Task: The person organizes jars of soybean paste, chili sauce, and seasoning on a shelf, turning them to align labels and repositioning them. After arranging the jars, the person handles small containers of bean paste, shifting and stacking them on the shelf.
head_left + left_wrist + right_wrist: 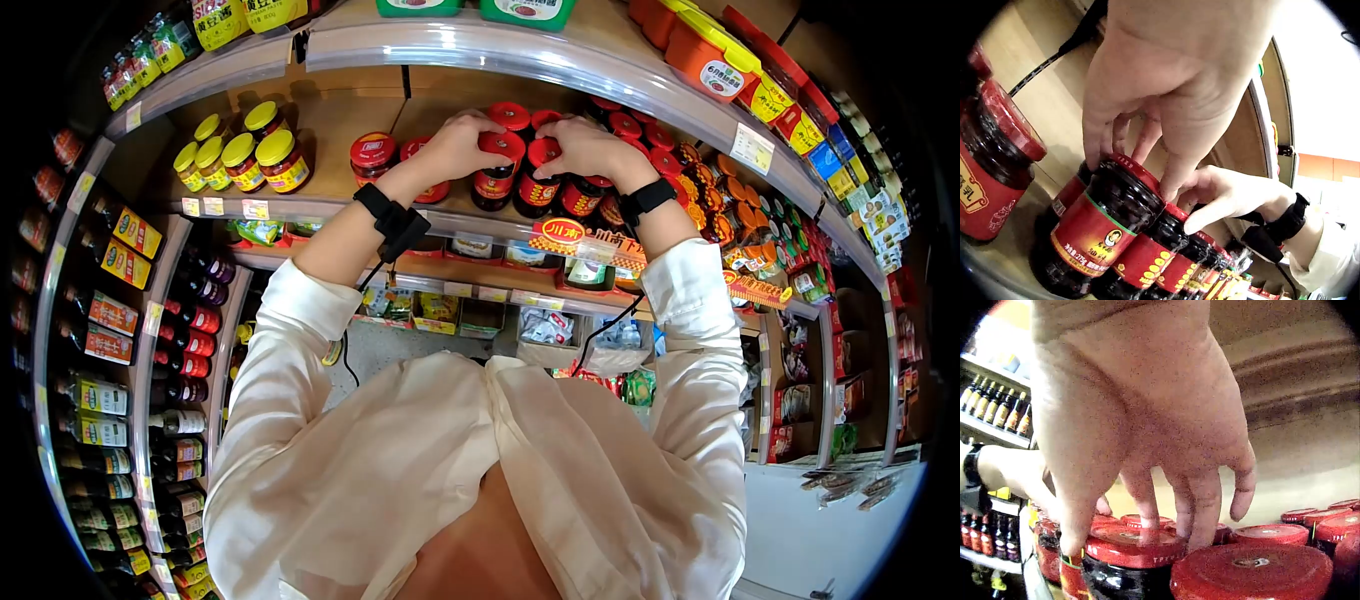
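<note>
My left hand (455, 145) reaches over the shelf and grips the lid of a sauce jar (493, 187) with a red label. In the left wrist view its thumb and fingers are on either side of that jar's red lid, above a dark body (1094, 234). Just beside it, my right hand (592, 150) grips the red lid of a neighbouring sauce jar (537, 190). The right wrist view shows the thumb at the near side of this lid (1129, 550) and the fingers over its far side. Both jars stand upright in the front row.
More red-lidded jars (372, 155) stand to the left, and several others (665, 160) crowd the right. Yellow-lidded jars (283, 160) sit farther left. An upper shelf edge (500, 50) runs above the hands; a price rail (340, 212) fronts this shelf.
</note>
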`<action>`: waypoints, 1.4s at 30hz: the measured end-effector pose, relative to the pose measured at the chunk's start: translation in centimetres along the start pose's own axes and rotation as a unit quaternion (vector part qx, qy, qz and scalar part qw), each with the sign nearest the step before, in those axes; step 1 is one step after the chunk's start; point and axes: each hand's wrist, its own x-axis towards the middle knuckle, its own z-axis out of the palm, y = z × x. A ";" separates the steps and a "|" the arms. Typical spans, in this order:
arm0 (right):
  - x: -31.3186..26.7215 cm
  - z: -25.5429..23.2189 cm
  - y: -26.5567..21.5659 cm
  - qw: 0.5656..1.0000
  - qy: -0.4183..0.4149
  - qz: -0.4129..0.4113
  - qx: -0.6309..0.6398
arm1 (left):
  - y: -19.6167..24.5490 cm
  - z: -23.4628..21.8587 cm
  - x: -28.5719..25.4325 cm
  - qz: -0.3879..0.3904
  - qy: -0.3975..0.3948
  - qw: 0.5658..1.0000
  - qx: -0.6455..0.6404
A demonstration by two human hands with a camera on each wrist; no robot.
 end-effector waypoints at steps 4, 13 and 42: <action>-0.4 -0.5 -0.7 0.997 -0.046 0.042 -0.040 | 0.0 -0.1 0.0 0.002 -0.003 1.000 0.000; -0.7 -0.5 0.5 0.998 -0.042 -0.031 0.036 | 0.2 -0.4 0.2 0.005 -0.016 1.000 0.007; -5.6 -0.5 5.0 0.993 -0.021 0.014 0.115 | 5.6 3.0 3.4 0.110 -0.088 0.982 0.130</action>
